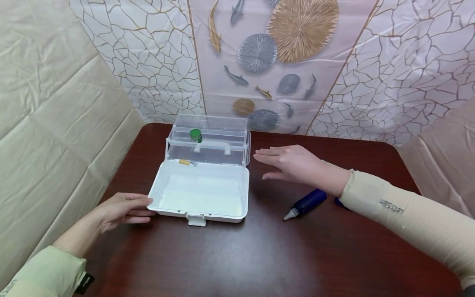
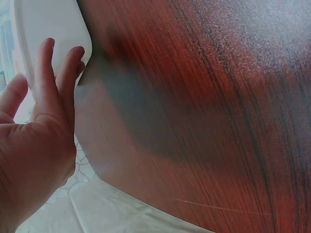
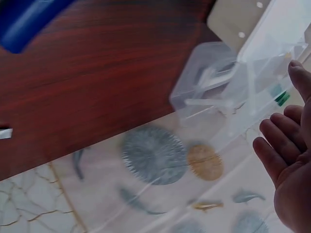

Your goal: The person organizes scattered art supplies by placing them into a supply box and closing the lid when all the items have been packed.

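Observation:
A white toolbox (image 1: pixel 200 198) stands on the table with its clear lid (image 1: pixel 211 122) and folding trays raised at the back. My left hand (image 1: pixel 124 210) rests against its front left corner, fingers fairly straight; in the left wrist view the fingertips (image 2: pixel 47 43) overlap the box's white side (image 2: pixel 58 19). Inside a clear tray sits a small green-lidded jar (image 1: pixel 196 135). A short yellow-handled brush (image 1: pixel 187 163) lies below it near the box's back edge. Right of the box, my right hand (image 1: pixel 287 163) hovers with straight fingers, holding nothing.
A dark blue bottle (image 1: pixel 309 201) with a pale pointed nozzle lies on the table below my right forearm. Another dark blue thing (image 1: pixel 339 203) is partly hidden under the sleeve. Patterned cloth (image 1: pixel 256 95) hangs behind the table, beige cloth (image 1: pixel 74 111) at the left.

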The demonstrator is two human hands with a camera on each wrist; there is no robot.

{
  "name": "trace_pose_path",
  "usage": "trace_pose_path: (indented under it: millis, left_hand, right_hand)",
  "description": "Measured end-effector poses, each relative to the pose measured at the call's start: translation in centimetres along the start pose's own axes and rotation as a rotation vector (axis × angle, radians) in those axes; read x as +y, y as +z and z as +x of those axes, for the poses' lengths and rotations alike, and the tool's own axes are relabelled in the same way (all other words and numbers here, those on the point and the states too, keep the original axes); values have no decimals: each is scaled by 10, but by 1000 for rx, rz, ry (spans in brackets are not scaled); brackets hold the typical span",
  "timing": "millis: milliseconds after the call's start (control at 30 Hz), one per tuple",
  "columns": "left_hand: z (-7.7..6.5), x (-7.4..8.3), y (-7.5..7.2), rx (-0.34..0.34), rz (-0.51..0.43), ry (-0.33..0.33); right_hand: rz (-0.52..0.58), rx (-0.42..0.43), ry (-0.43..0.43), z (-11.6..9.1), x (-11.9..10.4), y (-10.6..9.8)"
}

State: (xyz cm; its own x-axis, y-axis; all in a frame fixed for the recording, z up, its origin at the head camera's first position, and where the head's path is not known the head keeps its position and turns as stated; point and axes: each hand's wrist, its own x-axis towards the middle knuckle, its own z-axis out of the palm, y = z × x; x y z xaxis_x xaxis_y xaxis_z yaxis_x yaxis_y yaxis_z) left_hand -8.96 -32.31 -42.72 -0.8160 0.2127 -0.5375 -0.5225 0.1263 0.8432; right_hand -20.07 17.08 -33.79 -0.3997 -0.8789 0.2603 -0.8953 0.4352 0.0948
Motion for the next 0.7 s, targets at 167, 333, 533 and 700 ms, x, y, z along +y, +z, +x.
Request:
trace_pose_path:
  millis: [167, 333, 533, 700]
  left_hand:
    - [0, -1, -1, -13, -9, 9]
    - [0, -1, 0, -9, -9, 1]
    - [0, -1, 1, -17, -11, 7]
    - [0, 0, 0, -22, -16, 12]
  right_hand:
    - [12, 5, -5, -26, 3, 2]
    - [29, 55, -45, -49, 5, 10]
    - [29, 49, -73, -72, 7, 22]
    - [55, 10, -56, -90, 6, 29]
